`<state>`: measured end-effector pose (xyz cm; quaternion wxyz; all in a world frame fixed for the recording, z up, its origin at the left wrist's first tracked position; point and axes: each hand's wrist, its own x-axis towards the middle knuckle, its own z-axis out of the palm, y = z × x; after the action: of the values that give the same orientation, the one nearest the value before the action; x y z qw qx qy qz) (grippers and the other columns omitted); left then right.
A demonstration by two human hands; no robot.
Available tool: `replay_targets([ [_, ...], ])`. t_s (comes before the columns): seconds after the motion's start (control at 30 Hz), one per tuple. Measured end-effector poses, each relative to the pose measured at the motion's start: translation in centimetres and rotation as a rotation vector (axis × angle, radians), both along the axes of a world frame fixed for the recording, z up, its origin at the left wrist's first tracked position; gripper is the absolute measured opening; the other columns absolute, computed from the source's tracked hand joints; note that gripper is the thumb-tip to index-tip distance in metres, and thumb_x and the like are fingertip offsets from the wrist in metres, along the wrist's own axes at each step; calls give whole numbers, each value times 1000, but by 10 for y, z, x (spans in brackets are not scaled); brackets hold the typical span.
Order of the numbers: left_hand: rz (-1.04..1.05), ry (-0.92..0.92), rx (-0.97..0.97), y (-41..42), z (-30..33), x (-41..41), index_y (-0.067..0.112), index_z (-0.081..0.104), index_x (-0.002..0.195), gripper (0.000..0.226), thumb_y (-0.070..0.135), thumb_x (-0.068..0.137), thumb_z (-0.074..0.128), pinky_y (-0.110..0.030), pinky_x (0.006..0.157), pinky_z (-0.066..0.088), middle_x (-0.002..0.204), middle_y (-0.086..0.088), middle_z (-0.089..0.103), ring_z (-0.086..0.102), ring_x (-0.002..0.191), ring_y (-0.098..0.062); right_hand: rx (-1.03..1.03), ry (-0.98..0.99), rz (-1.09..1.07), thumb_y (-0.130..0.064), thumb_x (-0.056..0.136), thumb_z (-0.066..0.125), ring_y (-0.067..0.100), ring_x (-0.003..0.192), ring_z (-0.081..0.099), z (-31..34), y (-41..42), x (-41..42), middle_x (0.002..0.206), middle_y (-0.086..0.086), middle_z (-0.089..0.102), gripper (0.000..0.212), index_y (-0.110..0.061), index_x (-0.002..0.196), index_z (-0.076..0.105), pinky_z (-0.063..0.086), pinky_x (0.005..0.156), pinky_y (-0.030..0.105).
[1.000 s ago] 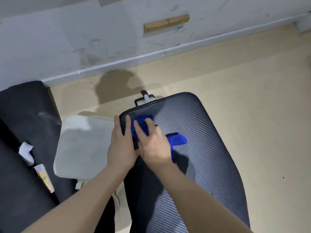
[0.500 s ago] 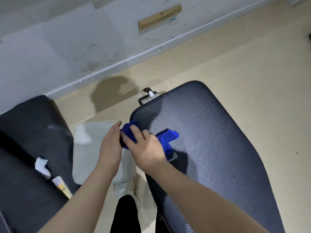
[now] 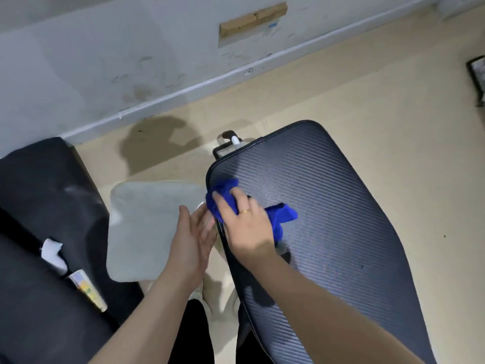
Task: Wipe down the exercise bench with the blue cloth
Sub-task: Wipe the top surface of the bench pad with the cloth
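The exercise bench [image 3: 328, 206] is a long dark pad with a carbon-weave pattern, running from the centre toward the lower right. A blue cloth [image 3: 282, 215] lies bunched near the pad's upper left corner. My right hand [image 3: 244, 227] presses flat on the cloth, a gold ring on one finger. Blue folds stick out above and to the right of the fingers. My left hand [image 3: 193, 237] is beside the pad's left edge, fingers together and extended, holding nothing, its fingertips near the cloth.
A pale grey cushion [image 3: 147, 227] lies on the beige floor left of the bench. A black padded surface [image 3: 44, 232] with a white tissue [image 3: 53, 254] and a tube [image 3: 88, 288] fills the lower left. The wall runs along the top. A dark object [image 3: 477, 80] sits at the right edge.
My right hand with the cloth stays at the pad's left edge while my left hand has dropped slightly away from it. The camera view shifted.
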<state>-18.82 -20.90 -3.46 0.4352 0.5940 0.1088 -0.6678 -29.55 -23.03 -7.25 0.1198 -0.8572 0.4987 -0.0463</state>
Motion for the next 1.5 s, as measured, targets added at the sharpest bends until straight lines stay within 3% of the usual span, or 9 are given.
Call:
replay_targets([
  [0.2,-231,-103,69,2,3,0,15,46,138,61,51,99,16,-37,112,35,136,-3,57,54,124,-18,31,69,533,-14,72,40,23,79,55,10,-11,-47,125,4,51,57,-29,127,46,47,64,27],
  [0.43,-222,-123,5,8,1,-5,12,39,143,51,37,103,19,-25,103,36,146,3,44,45,132,-14,28,89,-251,-1,76,57,42,85,56,7,-71,-69,123,25,55,56,-10,131,51,50,69,43],
  [0.57,-329,-157,-10,13,-2,-4,28,45,138,47,43,101,19,-26,101,38,138,12,50,50,124,-12,-3,67,-79,-27,77,50,32,78,57,4,-7,-48,118,16,59,53,-17,129,51,51,66,35],
  [0.67,-368,-150,-4,16,3,-4,39,62,106,41,46,100,22,-25,87,46,106,20,68,63,98,-5,41,71,121,-36,75,55,24,80,53,9,48,-36,120,4,62,51,-30,126,51,45,66,32],
  [0.83,-395,-55,-14,32,2,1,29,53,132,51,48,100,19,-27,93,41,136,1,58,57,105,-15,37,52,381,-13,67,62,23,82,48,9,29,-52,126,2,51,65,-32,127,47,45,63,30],
  [1.1,-680,-54,153,52,3,-16,47,43,131,49,65,92,20,-29,88,43,133,11,56,61,108,-21,0,175,-167,0,66,63,37,86,59,17,-19,-69,122,13,61,62,-25,123,60,48,67,40],
  [1.23,-586,-27,168,54,4,-22,45,53,113,43,61,94,18,-23,73,44,120,11,63,63,100,-21,46,178,-63,-21,72,45,30,89,59,23,44,-54,120,6,61,53,-29,122,58,46,70,35],
  [1.33,-416,45,224,61,1,-25,30,58,118,52,59,96,21,-23,67,51,120,1,65,63,95,-18,128,185,37,-23,69,65,26,93,56,20,107,-55,127,4,56,61,-32,127,50,37,78,36],
  [1.5,-383,-42,264,72,0,-42,23,59,123,54,56,96,27,-33,94,45,126,-7,65,64,108,-24,121,219,172,-20,69,40,26,90,58,26,94,-77,127,2,57,59,-37,125,51,45,69,31],
])
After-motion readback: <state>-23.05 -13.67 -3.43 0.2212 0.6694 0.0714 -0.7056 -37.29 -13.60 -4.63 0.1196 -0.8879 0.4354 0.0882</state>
